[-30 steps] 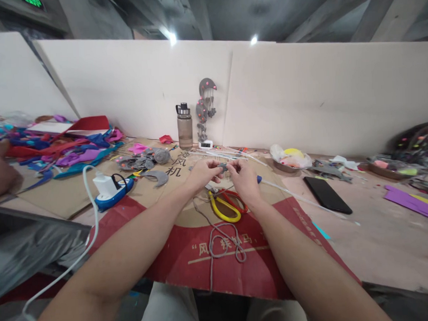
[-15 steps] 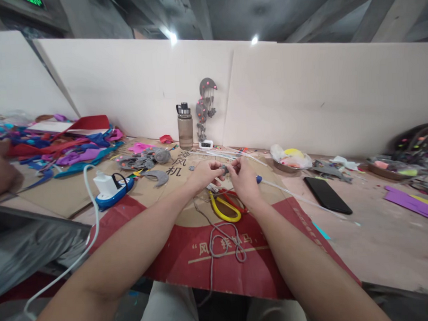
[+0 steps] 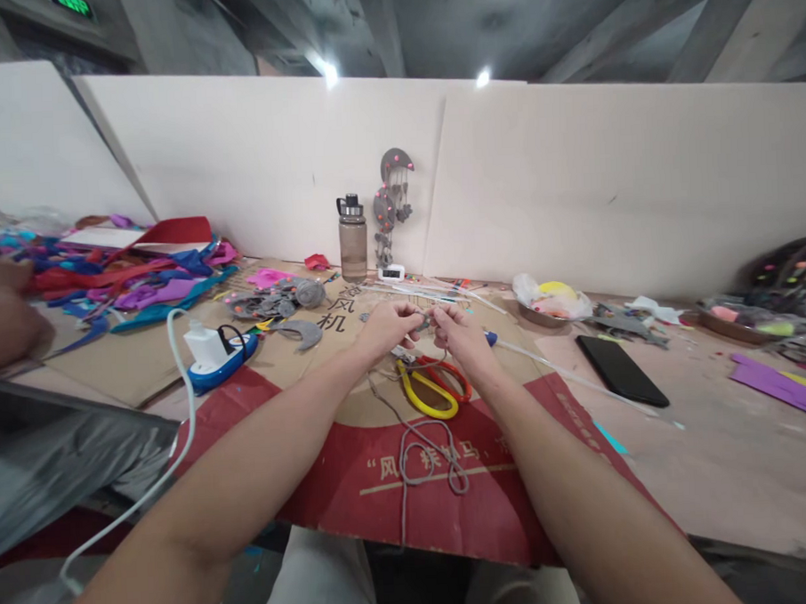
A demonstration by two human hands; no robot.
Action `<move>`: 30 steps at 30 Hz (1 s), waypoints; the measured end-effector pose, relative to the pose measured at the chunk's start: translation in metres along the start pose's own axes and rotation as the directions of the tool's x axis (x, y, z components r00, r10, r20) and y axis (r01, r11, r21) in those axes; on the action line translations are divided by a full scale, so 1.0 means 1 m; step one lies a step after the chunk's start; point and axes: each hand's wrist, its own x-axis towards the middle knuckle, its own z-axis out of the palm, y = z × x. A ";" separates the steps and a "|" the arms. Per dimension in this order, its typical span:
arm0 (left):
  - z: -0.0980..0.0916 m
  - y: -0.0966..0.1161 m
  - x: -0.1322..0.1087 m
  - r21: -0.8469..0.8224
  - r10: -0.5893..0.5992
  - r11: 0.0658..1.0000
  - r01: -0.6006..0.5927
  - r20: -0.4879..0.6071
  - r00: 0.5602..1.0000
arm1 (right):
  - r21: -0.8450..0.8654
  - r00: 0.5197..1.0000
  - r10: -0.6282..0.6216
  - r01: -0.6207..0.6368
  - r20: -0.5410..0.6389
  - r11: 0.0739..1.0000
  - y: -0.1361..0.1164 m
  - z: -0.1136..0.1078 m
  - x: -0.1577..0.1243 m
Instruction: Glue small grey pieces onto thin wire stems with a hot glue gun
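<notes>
Above the cardboard, my left hand (image 3: 392, 327) pinches a small grey felt piece (image 3: 426, 321) between thumb and fingers. My right hand (image 3: 460, 333) is closed at the other side of the same piece, its fingertips touching it. The piece's exact shape is mostly hidden by the fingers. Just below my hands lie scissors (image 3: 429, 411) with one yellow and one red-orange handle. Grey cord (image 3: 410, 453) runs past the scissors and lies in loose loops on the red part of the cardboard (image 3: 318, 497).
Behind stand a water bottle (image 3: 353, 246), a small white clock (image 3: 392, 273) and a grey moon-shaped hanging ornament (image 3: 395, 164). A blue power strip (image 3: 222, 368) with a white cable sits left, a black phone (image 3: 621, 370) right. Another person's hand (image 3: 6, 310) is at far left.
My right hand has turned slightly, its fingers drawn in closer at the grey piece, and more of the red-orange scissor handle shows. The whole view has shifted a little.
</notes>
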 end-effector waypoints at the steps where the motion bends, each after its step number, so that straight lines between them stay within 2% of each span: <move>1: 0.000 0.001 0.000 0.010 -0.002 1.000 0.002 -0.013 1.000 | 0.005 1.000 0.007 -0.007 0.014 1.000 -0.001 0.000 -0.001; 3: -0.001 0.002 -0.001 0.022 -0.004 1.000 0.005 -0.037 0.999 | -0.022 0.999 0.001 0.000 0.039 1.000 -0.004 0.000 -0.003; 7: -0.002 0.002 -0.001 0.020 -0.012 1.000 0.012 -0.039 0.999 | -0.183 0.994 -0.109 0.112 0.024 0.977 -0.009 -0.001 -0.007; 12: -0.003 0.000 0.002 -0.127 -0.030 0.991 0.046 0.120 0.992 | -0.293 0.993 -0.106 0.089 -0.042 0.952 -0.008 -0.006 -0.007; 16: -0.004 0.000 0.003 -0.167 -0.050 0.983 0.075 0.148 0.988 | -0.317 0.994 -0.103 0.082 -0.049 0.945 -0.005 -0.009 -0.004; 22: -0.002 0.004 -0.002 -0.142 -0.032 0.989 0.049 0.120 0.992 | -0.300 0.995 -0.092 0.074 -0.047 0.951 -0.007 -0.007 -0.005; 30: -0.005 -0.003 0.004 0.066 0.068 0.995 -0.069 0.006 0.998 | -0.278 0.994 -0.111 0.111 0.018 0.954 -0.012 -0.002 -0.009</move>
